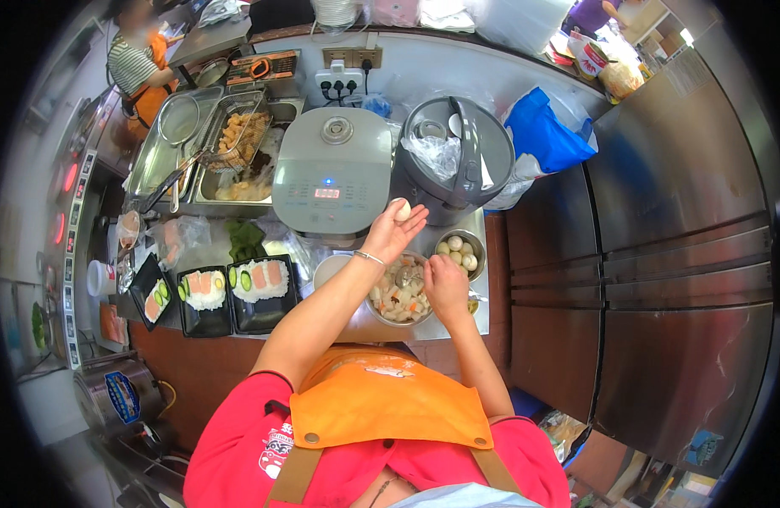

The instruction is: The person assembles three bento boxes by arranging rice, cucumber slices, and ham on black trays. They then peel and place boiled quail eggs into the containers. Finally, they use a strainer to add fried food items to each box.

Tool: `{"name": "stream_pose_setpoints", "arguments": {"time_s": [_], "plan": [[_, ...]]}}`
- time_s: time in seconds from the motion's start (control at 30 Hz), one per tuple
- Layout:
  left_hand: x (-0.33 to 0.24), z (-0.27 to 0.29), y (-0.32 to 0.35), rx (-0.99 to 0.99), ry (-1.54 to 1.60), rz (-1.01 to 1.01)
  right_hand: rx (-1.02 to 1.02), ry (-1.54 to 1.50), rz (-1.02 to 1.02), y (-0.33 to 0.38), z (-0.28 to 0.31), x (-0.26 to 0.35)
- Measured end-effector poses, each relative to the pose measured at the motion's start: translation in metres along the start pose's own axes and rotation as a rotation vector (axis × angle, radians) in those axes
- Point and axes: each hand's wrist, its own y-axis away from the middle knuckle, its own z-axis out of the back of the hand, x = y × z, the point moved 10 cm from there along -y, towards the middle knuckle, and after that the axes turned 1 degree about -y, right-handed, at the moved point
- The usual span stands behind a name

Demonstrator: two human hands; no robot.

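Note:
A whitish egg rests in my left hand, palm turned up and fingers stretched beside it, just in front of the grey rice cooker. My right hand has its fingers drawn together over the right rim of a metal bowl of chopped pale and orange pieces. What those fingers hold, if anything, is hidden. Close beyond my right hand, several more eggs lie in a smaller metal bowl. A white bowl is partly covered by my left forearm.
Black plates of rice, pink slices and cucumber line the counter's left front. Behind them stand a fryer basket of fried pieces and a strainer. A dark round cooker and steel fridge doors are rightward. Another person stands far left.

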Motion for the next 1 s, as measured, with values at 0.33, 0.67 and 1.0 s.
{"name": "stream_pose_setpoints", "arguments": {"time_s": [0.33,0.67,1.0], "plan": [[0.014,0.030,0.042,-0.015,-0.471,-0.169,0.203,-0.292,-0.003,-0.033,0.009,0.024],[-0.035,0.115,0.192,-0.056,-0.544,-0.218,0.769,-0.520,0.215,0.019,-0.116,0.126],[-0.119,0.236,0.265,-0.103,-0.372,-0.262,1.036,-0.901,-0.123,0.063,-0.231,0.228]]}}
